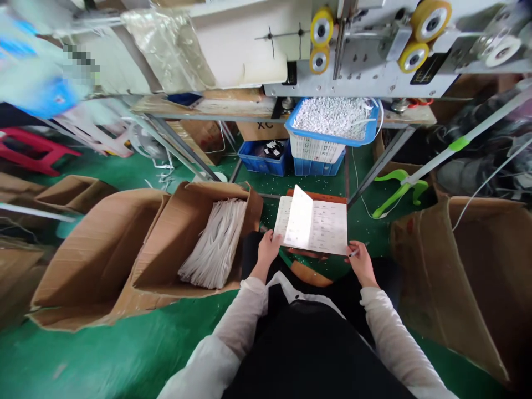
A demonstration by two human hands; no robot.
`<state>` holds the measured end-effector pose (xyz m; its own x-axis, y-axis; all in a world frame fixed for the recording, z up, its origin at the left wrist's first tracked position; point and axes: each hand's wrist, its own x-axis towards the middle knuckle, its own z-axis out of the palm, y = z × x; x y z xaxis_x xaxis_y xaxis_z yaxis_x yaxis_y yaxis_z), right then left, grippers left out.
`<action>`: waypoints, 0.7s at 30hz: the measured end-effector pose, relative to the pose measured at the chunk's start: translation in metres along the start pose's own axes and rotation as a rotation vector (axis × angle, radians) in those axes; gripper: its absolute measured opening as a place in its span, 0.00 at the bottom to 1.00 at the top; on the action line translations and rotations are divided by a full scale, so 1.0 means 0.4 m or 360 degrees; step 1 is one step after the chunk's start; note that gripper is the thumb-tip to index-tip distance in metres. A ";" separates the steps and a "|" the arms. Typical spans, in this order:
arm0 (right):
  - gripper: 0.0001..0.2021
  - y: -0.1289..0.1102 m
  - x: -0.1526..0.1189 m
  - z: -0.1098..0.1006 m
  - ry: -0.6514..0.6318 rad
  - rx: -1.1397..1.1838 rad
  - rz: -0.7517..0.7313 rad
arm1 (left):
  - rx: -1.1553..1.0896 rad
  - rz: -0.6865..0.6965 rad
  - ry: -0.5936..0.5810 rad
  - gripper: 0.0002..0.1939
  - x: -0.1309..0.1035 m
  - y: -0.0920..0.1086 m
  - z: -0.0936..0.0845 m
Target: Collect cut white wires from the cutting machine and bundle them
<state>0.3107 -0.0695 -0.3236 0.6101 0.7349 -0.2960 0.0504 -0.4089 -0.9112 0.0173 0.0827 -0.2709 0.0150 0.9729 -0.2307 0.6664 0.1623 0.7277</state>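
An open notebook [330, 224] with printed or written lines lies across both my hands above my lap, one page standing up partly turned. My left hand [269, 249] grips its lower left corner, fingers closed on the edge. At the lower right corner, my right hand [361, 260] is closed around a pen [354, 252] and also touches the notebook's edge. Under the notebook a reddish-brown surface [328, 196] shows at the top edge.
A cardboard box [162, 271] of white strips [218, 244] stands at my left, another box [440, 277] at my right. Ahead, a bench holds a machine with yellow rollers [322, 27]. A blue-rimmed basket [332, 133] of small white pieces sits below. A green-footed stand [401, 185] is right.
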 end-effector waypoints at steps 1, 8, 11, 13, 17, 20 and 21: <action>0.26 0.001 0.003 0.001 -0.0002 -0.0003 0.0001 | -0.0017 0.0010 -0.0004 0.13 -0.003 0.007 -0.009; 0.23 -0.003 0.015 0.006 0.0006 0.0036 -0.0074 | -0.0335 0.0464 -0.0079 0.20 -0.088 0.139 -0.010; 0.26 -0.007 0.016 0.005 0.0031 0.0022 -0.0080 | -0.0474 0.0997 -0.0567 0.18 -0.135 0.188 0.046; 0.28 -0.012 0.015 -0.001 0.0043 -0.0011 -0.0084 | -0.0500 0.1001 -0.0846 0.15 -0.151 0.198 0.097; 0.30 -0.047 -0.013 -0.025 -0.0041 0.0140 -0.0098 | -0.0616 0.0314 -0.0638 0.22 -0.131 0.186 0.186; 0.27 -0.099 -0.055 -0.038 -0.0235 0.0470 -0.0097 | -0.0739 0.0068 -0.0629 0.26 -0.102 0.191 0.201; 0.25 -0.119 -0.070 -0.039 -0.0275 0.0540 -0.0103 | -0.0814 0.0001 -0.0678 0.24 -0.096 0.197 0.195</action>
<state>0.3036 -0.0789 -0.2675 0.4703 0.8456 -0.2523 -0.1976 -0.1777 -0.9640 0.1273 0.0453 -0.2551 0.3786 0.8398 -0.3890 0.2301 0.3217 0.9184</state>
